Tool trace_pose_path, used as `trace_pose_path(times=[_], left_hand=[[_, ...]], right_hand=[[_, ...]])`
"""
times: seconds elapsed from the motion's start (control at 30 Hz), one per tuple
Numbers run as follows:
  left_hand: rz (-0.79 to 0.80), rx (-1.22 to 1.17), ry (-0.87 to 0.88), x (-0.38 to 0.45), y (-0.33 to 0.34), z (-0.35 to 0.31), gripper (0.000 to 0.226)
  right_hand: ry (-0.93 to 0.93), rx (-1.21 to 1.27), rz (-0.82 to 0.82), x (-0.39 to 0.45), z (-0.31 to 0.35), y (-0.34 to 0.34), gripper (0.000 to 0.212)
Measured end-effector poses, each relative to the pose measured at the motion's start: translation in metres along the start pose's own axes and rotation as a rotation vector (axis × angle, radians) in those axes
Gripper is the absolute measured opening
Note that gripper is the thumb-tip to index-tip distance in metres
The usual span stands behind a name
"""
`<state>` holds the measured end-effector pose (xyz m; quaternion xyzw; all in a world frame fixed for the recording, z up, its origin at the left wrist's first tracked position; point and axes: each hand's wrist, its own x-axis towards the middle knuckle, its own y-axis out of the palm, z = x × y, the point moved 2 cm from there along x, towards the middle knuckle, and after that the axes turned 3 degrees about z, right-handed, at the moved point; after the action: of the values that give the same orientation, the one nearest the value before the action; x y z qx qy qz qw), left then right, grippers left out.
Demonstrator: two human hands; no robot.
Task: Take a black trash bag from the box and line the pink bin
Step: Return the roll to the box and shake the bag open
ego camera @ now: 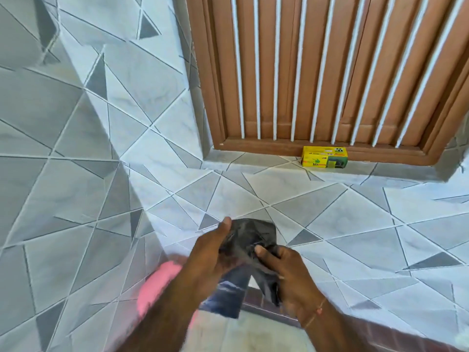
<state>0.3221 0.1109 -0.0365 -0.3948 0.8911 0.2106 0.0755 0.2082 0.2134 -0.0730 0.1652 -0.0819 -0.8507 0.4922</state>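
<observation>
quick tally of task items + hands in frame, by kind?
Black trash bag, held by both hands: 1
Yellow box on the window ledge: 1
Pink bin, blurred, partly hidden: 1
Hands: 2, left hand and right hand
Total: 5

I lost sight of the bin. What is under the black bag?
Under the black bag, held by the left hand and right hand, a blurred pink bin shows at lower left. Arms and bag cover most of it, so its inside cannot be seen.
</observation>
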Motion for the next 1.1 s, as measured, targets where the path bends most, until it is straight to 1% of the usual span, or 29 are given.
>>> trace_pose_path(times=[0.03, 0.1, 0.13, 0.2, 0.23, 0.3, 0.37, 0.4, 0.43, 0.47, 0.5, 0.53, 0.57, 0.6, 0.63, 0.67, 0.7, 0.77, 0.83, 0.9, 0.97, 1.0, 1.03, 1.1], left_hand=[[0.051, -0.01, -0.066, -0.008, -0.007, 0.006, 0.035], [0.141, 0.037, -0.137, -0.025, -0.024, 0.017, 0.03], [0.146, 0.038, -0.152, -0.032, -0.032, 0.021, 0.029], [0.072, 0.066, -0.16, -0.046, -0.052, 0.021, 0.028], [0.022, 0.089, -0.141, -0.052, -0.065, 0.018, 0.03], [-0.12, 0.195, -0.074, -0.059, -0.089, 0.014, 0.032], [-0.314, 0.387, 0.087, -0.071, -0.117, 0.007, 0.026], [-0.364, 0.479, 0.214, -0.081, -0.133, 0.001, 0.023], [-0.349, 0.565, 0.344, -0.093, -0.144, -0.004, 0.026], [-0.275, 0.653, 0.452, -0.103, -0.146, -0.007, 0.036], [-0.174, 0.758, 0.538, -0.116, -0.163, -0.01, 0.051], [-0.094, 0.915, 0.605, -0.122, -0.174, -0.01, 0.066], [-0.058, 1.094, 0.683, -0.127, -0.189, -0.012, 0.074], [-0.073, 1.253, 0.769, -0.129, -0.201, -0.015, 0.071], [-0.108, 1.36, 0.859, -0.129, -0.21, -0.019, 0.062], [-0.136, 1.392, 0.91, -0.13, -0.221, -0.023, 0.051], [-0.154, 1.372, 0.925, -0.131, -0.229, -0.026, 0.043], [-0.194, 1.32, 0.901, -0.132, -0.246, -0.029, 0.035], [-0.242, 1.349, 0.874, -0.133, -0.257, -0.029, 0.027], [-0.254, 1.399, 0.816, -0.136, -0.26, -0.031, 0.027], [-0.267, 1.463, 0.777, -0.136, -0.258, -0.033, 0.026], [-0.259, 1.432, 0.748, -0.135, -0.258, -0.035, 0.023], [-0.266, 1.363, 0.725, -0.135, -0.257, -0.037, 0.022], [-0.275, 1.192, 0.597, -0.133, -0.255, -0.041, 0.029]], right_hand=[[-0.009, 0.063, -0.002, -0.002, -0.002, 0.004, 0.012], [0.006, 0.114, -0.045, -0.007, -0.007, 0.015, 0.025], [0.029, 0.149, -0.07, -0.01, -0.007, 0.024, 0.029], [0.062, 0.182, -0.099, -0.011, -0.013, 0.045, 0.025], [0.047, 0.155, -0.104, -0.011, -0.019, 0.058, 0.024], [-0.003, 0.017, -0.107, -0.014, -0.026, 0.077, 0.022], [-0.056, -0.118, -0.133, -0.015, -0.032, 0.104, 0.019], [-0.074, -0.16, -0.135, -0.014, -0.037, 0.122, 0.017], [-0.09, -0.181, -0.155, -0.012, -0.044, 0.136, 0.015], [-0.094, -0.2, -0.192, -0.011, -0.048, 0.146, 0.013], [-0.102, -0.22, -0.225, -0.009, -0.057, 0.168, 0.011], [-0.105, -0.241, -0.266, -0.008, -0.063, 0.186, 0.011], [-0.114, -0.269, -0.289, -0.01, -0.068, 0.206, 0.012], [-0.112, -0.278, -0.309, -0.012, -0.072, 0.222, 0.013], [-0.112, -0.252, -0.314, -0.012, -0.074, 0.235, 0.016], [-0.105, -0.207, -0.308, -0.014, -0.077, 0.248, 0.021], [-0.103, -0.175, -0.298, -0.014, -0.08, 0.256, 0.028], [-0.099, -0.148, -0.302, -0.017, -0.08, 0.269, 0.037], [-0.059, -0.04, -0.325, -0.014, -0.08, 0.273, 0.035], [0.008, 0.082, -0.303, -0.013, -0.079, 0.275, 0.034], [0.052, 0.15, -0.215, -0.013, -0.073, 0.277, 0.032], [0.067, 0.162, -0.151, -0.014, -0.068, 0.279, 0.032], [0.081, 0.153, -0.078, -0.015, -0.065, 0.28, 0.031], [0.099, 0.131, 0.032, -0.016, -0.059, 0.282, 0.018]])
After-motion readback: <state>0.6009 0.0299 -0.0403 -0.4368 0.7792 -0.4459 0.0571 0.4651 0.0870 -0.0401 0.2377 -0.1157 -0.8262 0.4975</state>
